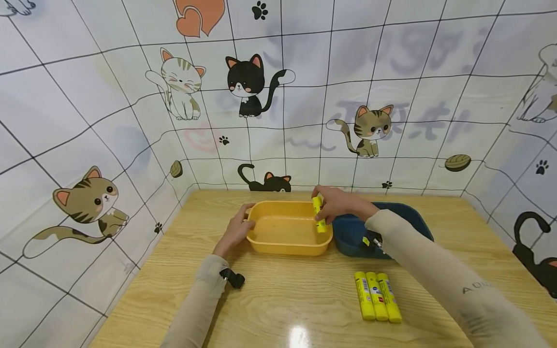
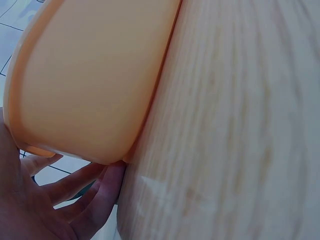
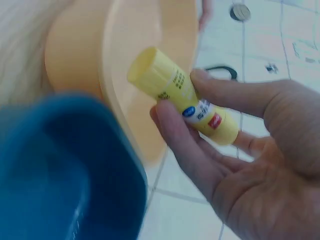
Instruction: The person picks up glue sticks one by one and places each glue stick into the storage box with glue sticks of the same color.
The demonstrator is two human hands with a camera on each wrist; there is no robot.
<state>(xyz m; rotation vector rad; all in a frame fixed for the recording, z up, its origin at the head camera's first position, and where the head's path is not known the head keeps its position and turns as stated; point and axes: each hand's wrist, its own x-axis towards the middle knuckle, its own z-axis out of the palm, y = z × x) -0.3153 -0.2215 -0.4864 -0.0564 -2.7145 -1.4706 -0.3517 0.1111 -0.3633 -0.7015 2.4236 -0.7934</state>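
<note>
My right hand (image 1: 336,201) pinches a yellow glue stick (image 3: 175,85) between thumb and fingers, tilted, over the right end of the yellow basin (image 1: 283,234). Its label with a blue and a red patch shows in the right wrist view. At the basin's left end, my left hand (image 1: 236,226) grips the rim; in the left wrist view its fingers (image 2: 102,192) reach along the outer wall and touch the bottom edge. Inside the basin, the visible floor is bare. A dark blue basin (image 1: 353,237) stands against its right side, partly hidden under my right forearm.
Three more yellow glue sticks (image 1: 376,296) lie side by side on the wooden table (image 1: 278,299), in front of the blue basin. A white cloth wall with printed cats (image 1: 248,84) closes off the back and both sides. Small cameras (image 1: 235,279) are strapped to both wrists.
</note>
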